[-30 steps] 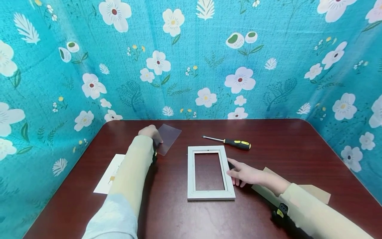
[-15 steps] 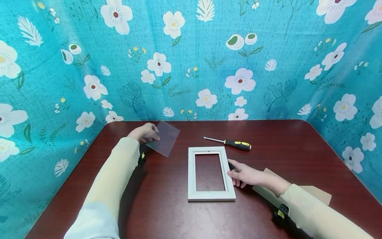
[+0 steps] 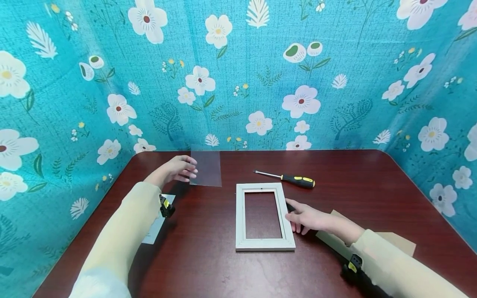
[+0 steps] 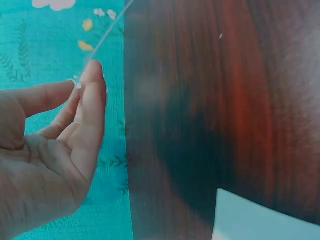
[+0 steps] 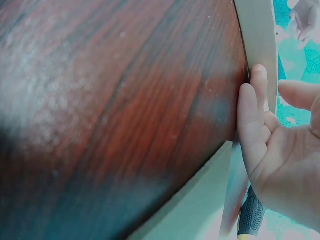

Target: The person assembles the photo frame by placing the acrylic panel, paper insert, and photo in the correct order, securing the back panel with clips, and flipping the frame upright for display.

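Note:
A clear plastic-looking sheet [image 3: 206, 170] hangs upright above the table's far left part, its top reaching past the table edge in the head view. Thumb and fingertips of my left hand [image 3: 177, 169] pinch it along its left side. The left wrist view catches the same sheet [image 4: 107, 36] nearly edge-on. A white picture frame [image 3: 240, 215] lies flat at mid-table with a bare opening. My right hand [image 3: 307, 216] rests against its right side, thumb by the rim. In the right wrist view, fairly straight fingers [image 5: 250, 107] touch the frame's outer edge.
Behind the frame lies a flat-tip screwdriver [image 3: 298, 180] with a black and yellow handle. A brown board [image 3: 398, 243] sits partly under the right forearm. A white card [image 3: 158, 221] is partly covered by the left forearm. The flowered curtain [image 3: 223, 103] stands behind the table [image 3: 208, 265].
My left hand has lifted the clear sheet and turned it from slanted to upright, drawing back slightly to the left. The right hand and the frame have stayed put.

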